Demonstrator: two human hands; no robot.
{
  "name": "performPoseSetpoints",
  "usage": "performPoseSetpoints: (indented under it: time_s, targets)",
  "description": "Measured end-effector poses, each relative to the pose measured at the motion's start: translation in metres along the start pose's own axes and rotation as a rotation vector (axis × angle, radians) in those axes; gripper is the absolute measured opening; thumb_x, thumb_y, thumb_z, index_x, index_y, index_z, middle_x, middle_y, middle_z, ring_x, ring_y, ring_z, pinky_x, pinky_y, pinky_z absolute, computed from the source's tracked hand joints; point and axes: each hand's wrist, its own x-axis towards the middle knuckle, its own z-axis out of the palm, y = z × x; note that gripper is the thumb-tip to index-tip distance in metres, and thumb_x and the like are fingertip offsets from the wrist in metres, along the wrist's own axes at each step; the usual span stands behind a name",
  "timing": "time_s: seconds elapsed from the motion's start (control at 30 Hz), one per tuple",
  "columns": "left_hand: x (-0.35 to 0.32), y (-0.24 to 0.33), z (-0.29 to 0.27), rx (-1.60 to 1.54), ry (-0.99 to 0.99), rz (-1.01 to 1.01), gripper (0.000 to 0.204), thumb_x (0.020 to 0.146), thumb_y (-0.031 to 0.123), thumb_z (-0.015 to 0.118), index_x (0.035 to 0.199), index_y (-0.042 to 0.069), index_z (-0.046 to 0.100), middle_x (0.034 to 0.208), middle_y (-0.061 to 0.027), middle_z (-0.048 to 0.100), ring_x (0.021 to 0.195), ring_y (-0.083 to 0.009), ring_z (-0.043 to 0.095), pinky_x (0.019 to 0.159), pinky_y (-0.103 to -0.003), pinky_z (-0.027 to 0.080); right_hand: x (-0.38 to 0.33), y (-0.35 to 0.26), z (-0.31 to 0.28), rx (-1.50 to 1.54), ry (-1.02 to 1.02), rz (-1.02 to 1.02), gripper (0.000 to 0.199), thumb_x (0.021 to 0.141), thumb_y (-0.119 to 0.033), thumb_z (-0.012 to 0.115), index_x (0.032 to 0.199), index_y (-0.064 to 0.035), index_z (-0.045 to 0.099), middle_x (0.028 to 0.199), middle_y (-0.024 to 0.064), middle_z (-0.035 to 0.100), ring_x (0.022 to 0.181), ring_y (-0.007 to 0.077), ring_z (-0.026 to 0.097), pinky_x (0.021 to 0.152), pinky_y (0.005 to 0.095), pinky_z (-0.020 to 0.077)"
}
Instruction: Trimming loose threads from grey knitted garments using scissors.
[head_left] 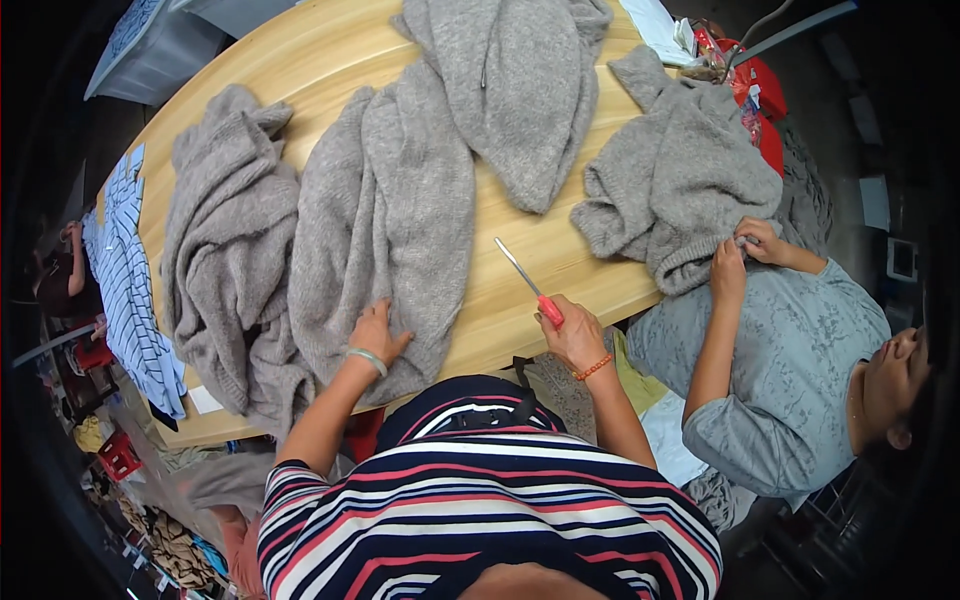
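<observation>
The left hand (380,338) is resting palm down on a grey knit sweater (415,190), near the front edge of a wood-grain table (505,328). Its fingers are spreading over the wool; no fold is showing pinched between them. A pale bangle (372,361) is circling that wrist.

The right hand (577,338) is gripping a screwdriver-like tool (547,306), with thumb and fingers closing around the red handle. The slim metal shaft is pointing forward and to the left, over bare wood between the sweaters. Whether the tip is touching the tabletop cannot be told. An orange-red beaded bracelet (594,368) is encircling this wrist.

A second rumpled sweater (235,240) is lying to the left, touching the one under the left hand. A third sweater (520,95) is lying at the far side, its lower end tapering toward the tool. A fourth sweater (685,160) is lying to the right, where a co-worker (790,335) in a grey patterned top is pinching its ribbed edge with both hands. What those fingertips are holding in detail is too small to tell.

A light blue striped shirt (125,270) is draping over the table's left edge. Red bags (765,140) are standing beyond the fourth sweater, and a grey plastic bin (155,50) is standing beyond the far left edge.
</observation>
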Motion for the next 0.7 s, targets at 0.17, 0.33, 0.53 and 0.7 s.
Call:
performPoseSetpoints:
  time_s: [0.17,0.33,0.53,0.7]
  targets:
    - [-0.04,-0.009,0.016,0.048,0.104,0.063,0.062,0.077,0.033,0.079,0.125,0.005,0.054,0.11,-0.0196,0.061,0.103,-0.0381,0.061,0.085,-0.046,0.051,-0.021,0.009,0.01,0.002,0.023,0.065,0.022,0.089,-0.026,0.066,0.103,-0.0085,0.063,0.086,0.0217,0.067,0.084,0.0427,0.064,0.075,0.0515,0.0508]
    - [-0.062,-0.037,0.055,-0.236,0.012,-0.323,0.062,0.079,0.036,0.079,0.125,0.003,0.053,0.085,-0.0184,0.068,0.083,-0.0402,0.066,0.075,-0.049,0.052,-0.031,-0.002,0.02,-0.01,-0.051,0.027,0.024,0.089,-0.028,0.065,0.103,-0.0088,0.063,0.086,0.0227,0.067,0.085,0.0432,0.065,0.076,0.0519,0.0511]
    - [-0.043,-0.036,0.107,-1.181,0.334,-0.512,0.045,0.077,0.012,0.084,0.114,-0.003,0.063,0.08,-0.0016,0.064,0.074,-0.007,0.059,0.063,-0.022,0.047,-0.027,-0.003,0.019,-0.034,-0.137,-0.1,0.023,0.089,-0.028,0.066,0.103,-0.0092,0.064,0.086,0.0222,0.067,0.084,0.0433,0.065,0.075,0.0506,0.0515]
    - [-0.052,0.064,0.074,-0.767,0.557,0.095,0.033,0.08,-0.003,0.065,0.11,0.008,0.068,0.092,-0.0056,0.064,0.081,-0.0169,0.061,0.072,-0.026,0.05,-0.044,0.016,0.002,-0.051,-0.093,-0.143,0.023,0.089,-0.026,0.066,0.103,-0.0087,0.063,0.085,0.0216,0.067,0.083,0.0427,0.065,0.073,0.0491,0.0515]
